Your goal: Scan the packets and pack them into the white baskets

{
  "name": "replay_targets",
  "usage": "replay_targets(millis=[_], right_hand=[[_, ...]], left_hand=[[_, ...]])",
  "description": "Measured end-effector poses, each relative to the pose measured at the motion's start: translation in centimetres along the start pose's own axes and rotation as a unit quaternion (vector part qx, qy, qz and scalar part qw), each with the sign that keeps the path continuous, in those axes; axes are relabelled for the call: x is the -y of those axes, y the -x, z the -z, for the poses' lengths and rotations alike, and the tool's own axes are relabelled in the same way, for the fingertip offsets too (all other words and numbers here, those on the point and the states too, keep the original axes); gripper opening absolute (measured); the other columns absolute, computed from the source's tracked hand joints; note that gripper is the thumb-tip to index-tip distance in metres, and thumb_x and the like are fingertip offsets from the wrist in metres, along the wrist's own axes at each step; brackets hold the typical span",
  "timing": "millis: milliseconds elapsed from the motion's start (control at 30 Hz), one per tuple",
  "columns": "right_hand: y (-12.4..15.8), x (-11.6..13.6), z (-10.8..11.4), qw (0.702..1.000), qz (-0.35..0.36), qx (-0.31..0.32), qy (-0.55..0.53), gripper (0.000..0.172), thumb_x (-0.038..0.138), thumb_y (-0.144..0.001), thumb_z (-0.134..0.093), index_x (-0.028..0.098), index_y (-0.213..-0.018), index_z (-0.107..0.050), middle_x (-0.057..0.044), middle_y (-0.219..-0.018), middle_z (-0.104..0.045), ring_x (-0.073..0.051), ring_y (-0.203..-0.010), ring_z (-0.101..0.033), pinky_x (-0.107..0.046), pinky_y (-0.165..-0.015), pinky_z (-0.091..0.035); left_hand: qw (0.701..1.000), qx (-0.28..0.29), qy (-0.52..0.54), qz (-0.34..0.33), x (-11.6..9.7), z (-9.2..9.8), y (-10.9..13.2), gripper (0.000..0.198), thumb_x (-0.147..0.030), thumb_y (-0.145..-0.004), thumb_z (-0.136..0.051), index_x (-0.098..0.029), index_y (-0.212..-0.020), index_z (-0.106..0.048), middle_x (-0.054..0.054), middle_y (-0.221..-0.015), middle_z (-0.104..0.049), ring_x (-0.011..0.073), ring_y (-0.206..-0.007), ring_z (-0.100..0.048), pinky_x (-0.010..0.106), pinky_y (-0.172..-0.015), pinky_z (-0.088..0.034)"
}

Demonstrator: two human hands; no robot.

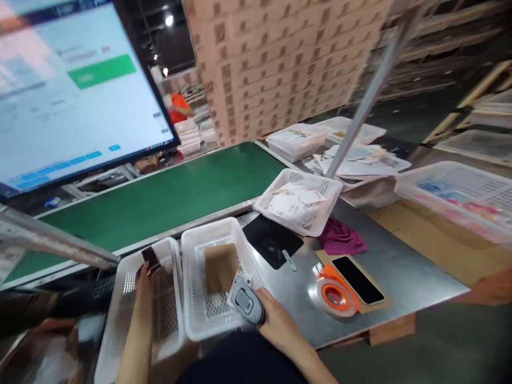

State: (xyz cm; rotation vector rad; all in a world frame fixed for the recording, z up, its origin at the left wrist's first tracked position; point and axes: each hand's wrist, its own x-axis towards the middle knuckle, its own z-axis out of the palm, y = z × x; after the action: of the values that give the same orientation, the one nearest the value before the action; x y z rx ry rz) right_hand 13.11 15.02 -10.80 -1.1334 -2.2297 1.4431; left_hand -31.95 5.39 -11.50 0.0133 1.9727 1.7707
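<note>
White perforated plastic basket (pixel 166 314), rectangular, lies under the left hand (pixel 144 280). The fingers of this hand pinch a small, dark, flat rectangular item (pixel 150 257) over the basket's far end. The item is blurred and may be a glossy card or case.

The right hand (pixel 280 320) is closed round a grey, rounded plastic scanner (pixel 247 302). The scanner's head sits over the near rim of a second white mesh basket (pixel 190 298), just left of that hand. Inside this basket, beyond the scanner, is a flat brown cardboard piece (pixel 221 266).

- **Right of the right hand, on the brushed steel table (pixel 400 266):** an orange ring-shaped tape dispenser (pixel 334 296), just beside a slim, glossy black phone (pixel 358 280).
- **Beyond these:** a crumpled magenta cloth (pixel 342 239), a matte black mat (pixel 272 240) and a smooth green belt (pixel 172 197).
</note>
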Motion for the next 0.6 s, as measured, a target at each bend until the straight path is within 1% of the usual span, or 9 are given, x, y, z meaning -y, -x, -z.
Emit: replay_targets(millis=[33,67,200,300,333,367,400,500,600], right_hand=[[-0.4,0.4,0.1,1.0,0.009,0.008,0.005,0.061,0.0,-0.074,-0.062,0.024,-0.129,-0.068,-0.009,-0.126,-0.068,-0.029,-0.117,-0.071,-0.036,-0.094,-0.051],[-0.9,0.8,0.1,1.0,0.02,0.013,0.011,0.057,0.001,-0.074,-0.063,0.023,-0.126,-0.068,-0.009,-0.125,-0.068,-0.029,-0.115,-0.071,-0.036,-0.093,-0.05],[-2.7,3.2,0.1,0.997,0.072,0.02,0.012,0.034,0.008,-0.078,-0.067,0.02,-0.109,-0.066,-0.006,-0.11,-0.064,-0.026,-0.1,-0.068,-0.033,-0.084,-0.048],[-3.5,5.1,0.0,0.993,0.114,0.013,-0.022,0.023,0.013,-0.08,-0.069,0.02,-0.102,-0.062,-0.003,-0.101,-0.06,-0.022,-0.093,-0.065,-0.032,-0.081,-0.047],[-3.6,5.6,0.0,0.991,0.128,0.013,-0.035,0.023,0.014,-0.081,-0.07,0.021,-0.101,-0.062,-0.002,-0.1,-0.059,-0.022,-0.092,-0.064,-0.031,-0.08,-0.047],[-3.7,6.1,0.0,0.989,0.144,0.014,-0.044,0.023,0.016,-0.082,-0.07,0.021,-0.102,-0.062,-0.002,-0.099,-0.058,-0.021,-0.092,-0.063,-0.031,-0.08,-0.047],[-3.8,6.6,0.0,0.986,0.159,0.016,-0.047,0.023,0.016,-0.082,-0.071,0.021,-0.103,-0.062,-0.002,-0.099,-0.058,-0.021,-0.091,-0.063,-0.031,-0.08,-0.047],[-4.0,7.7,0.1,0.981,0.192,0.024,-0.022,0.029,0.015,-0.08,-0.07,0.022,-0.107,-0.063,-0.002,-0.1,-0.058,-0.02,-0.089,-0.061,-0.03,-0.077,-0.045],[-4.2,8.6,0.2,0.981,0.192,0.03,0.015,0.035,0.013,-0.078,-0.07,0.022,-0.112,-0.063,-0.002,-0.099,-0.058,-0.021,-0.087,-0.06,-0.03,-0.073,-0.042]], left_hand=[[0.998,0.016,0.066,0.009,-0.3,-0.4,0.8,0.021,-0.039,-0.086,-0.064,-0.026,-0.097,-0.052,0.004,-0.096,-0.073,0.0232,-0.101,-0.076,0.038,-0.093,-0.062],[0.991,0.042,0.122,0.026,-0.5,-0.8,1.7,0.021,-0.042,-0.089,-0.062,-0.025,-0.1,-0.056,0.004,-0.096,-0.074,0.0219,-0.098,-0.076,0.036,-0.093,-0.062],[0.945,0.146,0.268,0.119,-0.4,-2.6,6.5,0.042,-0.055,-0.099,-0.053,-0.018,-0.107,-0.072,0.015,-0.107,-0.078,0.0303,-0.113,-0.076,0.037,-0.088,-0.064],[0.886,0.224,0.356,0.193,0.2,-4.3,9.9,0.042,-0.055,-0.099,-0.058,-0.017,-0.108,-0.076,0.016,-0.116,-0.079,0.0341,-0.116,-0.075,0.039,-0.079,-0.065],[0.871,0.238,0.373,0.215,0.5,-4.9,10.8,0.041,-0.054,-0.097,-0.06,-0.017,-0.106,-0.076,0.017,-0.117,-0.079,0.0349,-0.114,-0.075,0.039,-0.076,-0.065],[0.863,0.237,0.381,0.232,0.8,-5.5,11.4,0.039,-0.053,-0.095,-0.063,-0.017,-0.103,-0.077,0.017,-0.115,-0.08,0.0352,-0.111,-0.076,0.04,-0.074,-0.064],[0.864,0.223,0.379,0.244,1.1,-5.9,11.9,0.037,-0.051,-0.092,-0.065,-0.017,-0.098,-0.077,0.016,-0.108,-0.08,0.0345,-0.104,-0.077,0.04,-0.072,-0.064],[0.873,0.186,0.369,0.259,2.0,-7.0,12.6,0.025,-0.043,-0.086,-0.072,-0.018,-0.082,-0.074,0.01,-0.086,-0.078,0.0262,-0.082,-0.074,0.04,-0.074,-0.064],[0.869,0.215,0.367,0.253,2.4,-7.3,12.9,0.021,-0.037,-0.083,-0.075,-0.019,-0.073,-0.07,0.006,-0.075,-0.073,0.0203,-0.073,-0.069,0.037,-0.078,-0.064]])
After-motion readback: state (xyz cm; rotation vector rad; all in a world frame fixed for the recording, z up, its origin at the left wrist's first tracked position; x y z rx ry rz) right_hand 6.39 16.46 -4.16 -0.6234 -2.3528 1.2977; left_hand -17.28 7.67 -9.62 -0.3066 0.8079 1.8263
